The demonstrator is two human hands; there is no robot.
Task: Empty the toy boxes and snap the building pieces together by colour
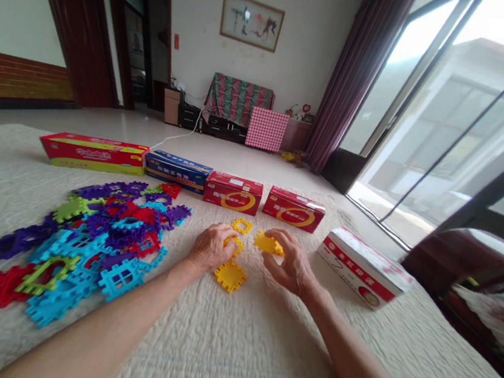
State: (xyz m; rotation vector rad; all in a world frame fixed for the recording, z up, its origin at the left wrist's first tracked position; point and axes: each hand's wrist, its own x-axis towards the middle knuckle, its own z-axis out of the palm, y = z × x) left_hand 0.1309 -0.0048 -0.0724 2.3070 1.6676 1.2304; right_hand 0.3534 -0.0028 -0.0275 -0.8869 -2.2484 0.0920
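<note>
- Mid-frame on the quilted cover (215,349), a hollow yellow frame (241,231) sits above a solid, toothed yellow tile (230,276)!
- Left hand (213,248) pinches a yellow piece (238,247), mostly hidden.
- Right hand (292,263) curves round a solid yellow plate (264,242), right end covered; can't tell whether gripped.
- Forearms (128,320) run off the bottom edge.

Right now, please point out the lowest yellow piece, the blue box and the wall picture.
Lowest yellow piece (230,276), head view: middle of its flat face.
Blue box (176,174), head view: its front side.
Wall picture (251,21), head view: middle of the framed image.
</note>
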